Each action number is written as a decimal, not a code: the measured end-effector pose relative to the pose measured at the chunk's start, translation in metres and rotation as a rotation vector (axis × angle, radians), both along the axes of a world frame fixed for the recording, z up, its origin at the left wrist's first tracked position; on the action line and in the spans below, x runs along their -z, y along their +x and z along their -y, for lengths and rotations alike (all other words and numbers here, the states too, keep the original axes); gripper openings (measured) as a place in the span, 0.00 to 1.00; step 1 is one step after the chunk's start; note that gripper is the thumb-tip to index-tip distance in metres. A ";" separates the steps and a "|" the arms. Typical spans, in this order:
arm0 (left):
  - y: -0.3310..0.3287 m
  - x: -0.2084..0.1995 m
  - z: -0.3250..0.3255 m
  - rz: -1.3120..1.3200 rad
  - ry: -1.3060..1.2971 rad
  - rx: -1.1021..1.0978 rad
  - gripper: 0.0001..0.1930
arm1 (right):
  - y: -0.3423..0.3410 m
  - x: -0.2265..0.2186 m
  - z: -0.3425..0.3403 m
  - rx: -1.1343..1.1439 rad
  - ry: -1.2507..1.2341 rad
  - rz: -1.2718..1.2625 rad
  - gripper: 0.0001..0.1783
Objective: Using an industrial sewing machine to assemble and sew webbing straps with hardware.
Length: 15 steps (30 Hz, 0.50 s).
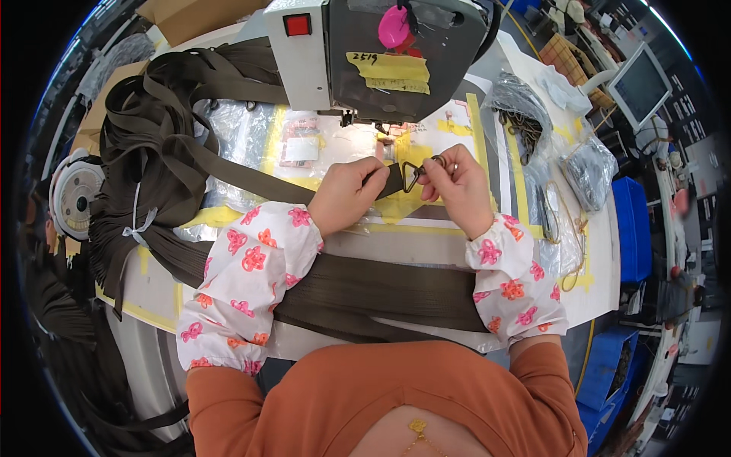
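Below the head of a sewing machine, my left hand pinches a dark olive webbing strap close to its end. My right hand grips a dark metal snap hook whose triangular loop points left. The strap's end meets this loop; whether it passes through cannot be made out. Leftward, the strap runs back to a large looped heap of the same webbing, tied with a pale cord. Flat lengths of webbing lie across the table under my forearms.
Yellow tape and plastic sheeting cover the table. At the right, a plastic bag of metal hooks sits near a looped cord. Blue bins stand beyond the table's right edge, a monitor behind them. A round white device is far left.
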<state>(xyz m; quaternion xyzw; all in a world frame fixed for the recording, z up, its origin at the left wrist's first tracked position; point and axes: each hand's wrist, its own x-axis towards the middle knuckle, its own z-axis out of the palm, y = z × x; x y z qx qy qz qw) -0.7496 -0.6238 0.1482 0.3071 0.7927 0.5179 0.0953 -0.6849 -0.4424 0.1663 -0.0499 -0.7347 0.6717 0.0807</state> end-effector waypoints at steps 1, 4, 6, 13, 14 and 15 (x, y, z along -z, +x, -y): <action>0.001 0.000 0.000 -0.024 0.014 -0.031 0.10 | 0.000 0.003 0.006 0.003 0.045 -0.037 0.10; 0.003 -0.001 0.005 -0.026 0.037 -0.059 0.09 | 0.000 0.010 0.011 -0.012 0.289 -0.182 0.10; 0.003 -0.001 0.007 0.018 -0.026 -0.024 0.09 | 0.003 0.015 0.010 -0.024 0.494 -0.287 0.11; 0.006 0.001 0.004 -0.251 -0.099 0.036 0.09 | 0.010 0.017 0.013 -0.007 0.522 -0.333 0.10; 0.007 0.001 0.004 -0.225 -0.113 0.020 0.09 | 0.011 0.016 0.014 -0.030 0.524 -0.315 0.10; 0.007 0.000 0.004 -0.199 -0.117 0.017 0.10 | 0.011 0.016 0.015 -0.027 0.522 -0.313 0.10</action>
